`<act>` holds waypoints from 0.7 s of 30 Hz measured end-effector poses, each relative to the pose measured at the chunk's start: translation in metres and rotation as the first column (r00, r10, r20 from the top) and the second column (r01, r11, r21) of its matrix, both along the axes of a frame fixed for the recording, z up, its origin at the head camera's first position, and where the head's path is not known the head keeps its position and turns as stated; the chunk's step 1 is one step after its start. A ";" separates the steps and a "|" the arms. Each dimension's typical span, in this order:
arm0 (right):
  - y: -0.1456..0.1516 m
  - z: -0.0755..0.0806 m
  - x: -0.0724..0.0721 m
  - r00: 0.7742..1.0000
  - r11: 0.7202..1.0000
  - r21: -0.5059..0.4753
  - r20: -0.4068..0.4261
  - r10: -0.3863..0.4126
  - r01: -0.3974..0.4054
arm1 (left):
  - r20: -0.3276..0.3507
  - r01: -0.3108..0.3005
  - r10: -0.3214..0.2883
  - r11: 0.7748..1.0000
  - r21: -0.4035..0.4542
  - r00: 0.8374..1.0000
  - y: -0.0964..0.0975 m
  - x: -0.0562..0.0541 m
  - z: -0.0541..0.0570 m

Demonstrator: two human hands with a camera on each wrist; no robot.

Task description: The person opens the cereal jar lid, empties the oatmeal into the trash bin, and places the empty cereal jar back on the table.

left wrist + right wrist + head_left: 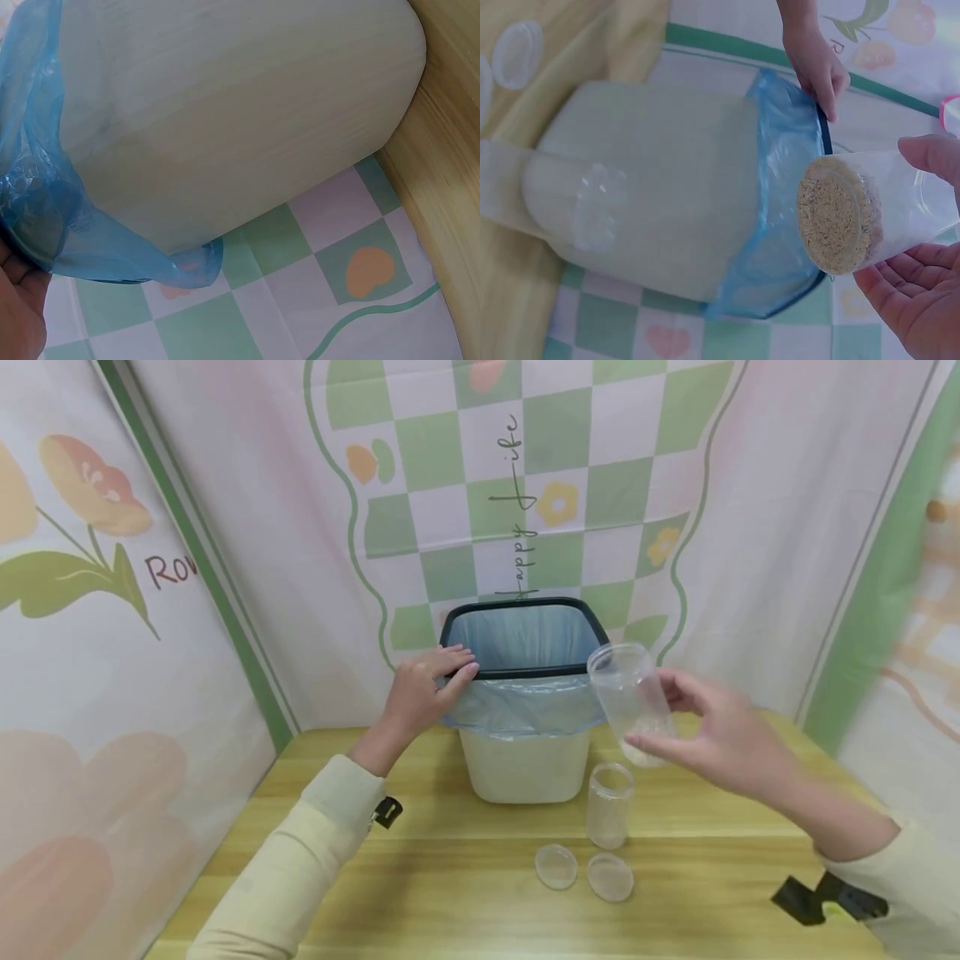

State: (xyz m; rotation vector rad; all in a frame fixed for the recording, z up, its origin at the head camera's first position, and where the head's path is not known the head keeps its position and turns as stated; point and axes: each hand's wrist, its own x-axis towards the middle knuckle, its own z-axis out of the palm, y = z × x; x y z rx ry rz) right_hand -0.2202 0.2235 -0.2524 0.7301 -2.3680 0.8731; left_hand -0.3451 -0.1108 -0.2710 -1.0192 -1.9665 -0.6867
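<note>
A white trash bin (525,768) with a black rim (525,674) is lined with a blue plastic bag (525,706). My left hand (423,689) holds the rim's near left corner, its fingers over the edge. In my right hand (720,735), a clear plastic jar (626,681) is gripped around its side, just right of the bin. The jar leans with its uncovered mouth up and toward the bin. Small tan grains (836,221), like rice, lie in its bottom. Below it, a second clear jar (609,810) stands uncovered on the table.
Two clear round lids, one left (557,867) and one right (611,877), lie on the wooden table (450,893) in front of the second jar. A printed curtain (420,452) hangs right behind the bin, with more fabric on both sides.
</note>
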 end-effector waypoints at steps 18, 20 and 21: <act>-0.002 0.078 -0.057 0.983 0.981 0.131 -0.132 -0.125 0.142 | 0.002 -0.008 0.008 1.000 -0.004 1.000 0.000 -0.001 0.000; -0.002 0.082 -0.066 0.979 0.974 0.168 -0.158 -0.129 0.155 | 0.007 -0.016 0.016 1.000 -0.007 1.000 -0.001 -0.001 0.000; -0.003 0.085 -0.070 0.976 0.968 0.189 -0.175 -0.130 0.163 | 0.008 -0.018 0.018 1.000 -0.008 1.000 -0.001 -0.001 0.000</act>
